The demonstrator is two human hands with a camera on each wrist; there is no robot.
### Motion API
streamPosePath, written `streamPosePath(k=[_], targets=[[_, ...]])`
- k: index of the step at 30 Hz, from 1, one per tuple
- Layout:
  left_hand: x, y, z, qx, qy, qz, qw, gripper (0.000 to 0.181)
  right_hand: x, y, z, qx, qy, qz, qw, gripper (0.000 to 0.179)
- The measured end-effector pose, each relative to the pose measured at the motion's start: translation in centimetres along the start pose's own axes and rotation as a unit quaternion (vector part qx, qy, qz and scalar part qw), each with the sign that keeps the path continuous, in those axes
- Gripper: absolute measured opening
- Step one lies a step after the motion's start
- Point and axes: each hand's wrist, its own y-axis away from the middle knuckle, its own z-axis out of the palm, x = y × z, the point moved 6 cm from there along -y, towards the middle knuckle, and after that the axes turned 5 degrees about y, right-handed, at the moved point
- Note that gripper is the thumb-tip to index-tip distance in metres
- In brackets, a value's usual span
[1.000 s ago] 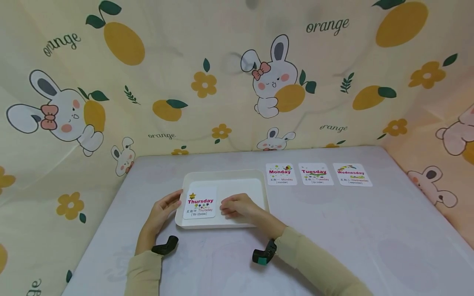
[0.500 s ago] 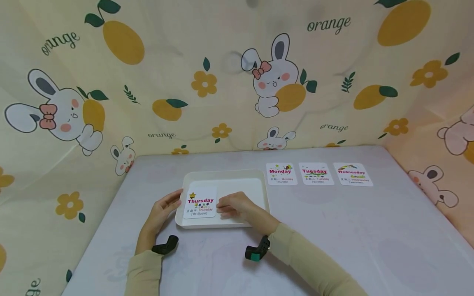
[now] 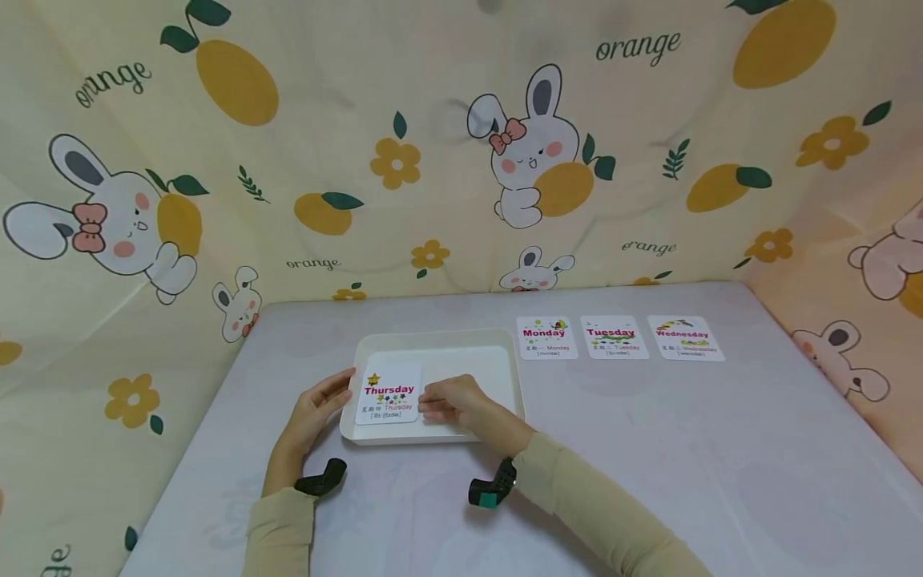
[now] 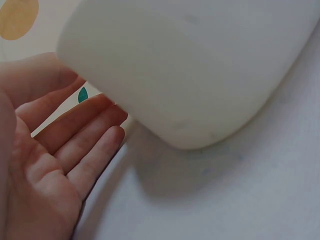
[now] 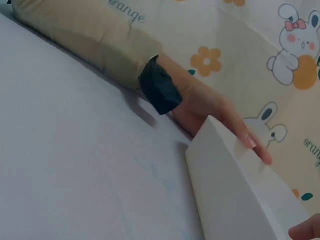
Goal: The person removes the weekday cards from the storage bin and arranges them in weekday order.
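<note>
The Thursday card (image 3: 388, 397) lies face up at the left end of the white tray (image 3: 476, 359), which sits on the left side of the bench (image 3: 692, 441). On the far right, the Monday card (image 3: 547, 339), Tuesday card (image 3: 615, 338) and Wednesday card (image 3: 686, 339) stand in a row. From here, I see the right hand (image 3: 470, 405) over the tray, fingers together at the card's right edge; whether they pinch it, I can't tell. The left hand (image 3: 310, 417) rests at the tray's left rim with its fingers loosely extended.

The card ought to be light and thin, fairly stiff, perhaps slippery on that smooth floor. A flat edge is hard to get under, so I'd take it at the right edge or a corner, without bending it. The tray looks rigid and easy to steady by its rim.

The head view alone shows the card's print. The left wrist view gives the left palm and the tray's outside with a shadow beneath, but no card. The right wrist view shows the tray's tall side wall, the left hand beyond it, and just a bit of the right fingers.
</note>
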Motion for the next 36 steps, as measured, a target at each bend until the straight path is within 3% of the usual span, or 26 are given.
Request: streamPosePath(k=[5,11,18,22,27,36], targets=[[0.0,0.0,0.0,-0.005,0.006,0.007,1.0000,0.054,0.0,-0.3,0.3,0.009,-0.008,-0.015,0.9998,0.029],[-0.1,-0.1,0.0,-0.004,0.001,0.007,1.0000,0.055,-0.3,-1.0,0.5,0.027,0.033,-0.051,0.9978,0.028],[-0.1,-0.1,0.0,-0.002,-0.002,0.002,1.0000,0.056,-0.4,-1.3,0.7,0.053,0.120,-0.112,0.9851,0.021],[-0.1,0.0,0.0,0.000,-0.004,-0.002,1.0000,0.056,-0.7,-1.2,1.0,0.060,0.149,-0.136,0.9777,0.027],[0.0,-0.1,-0.1,0.003,-0.008,-0.003,1.0000,0.055,-0.8,-1.3,1.2,0.065,0.171,-0.142,0.9728,0.033],[0.0,0.0,0.0,0.003,-0.015,-0.001,0.9999,0.055,-0.6,-1.3,1.1,0.056,0.149,-0.139,0.9775,0.023]])
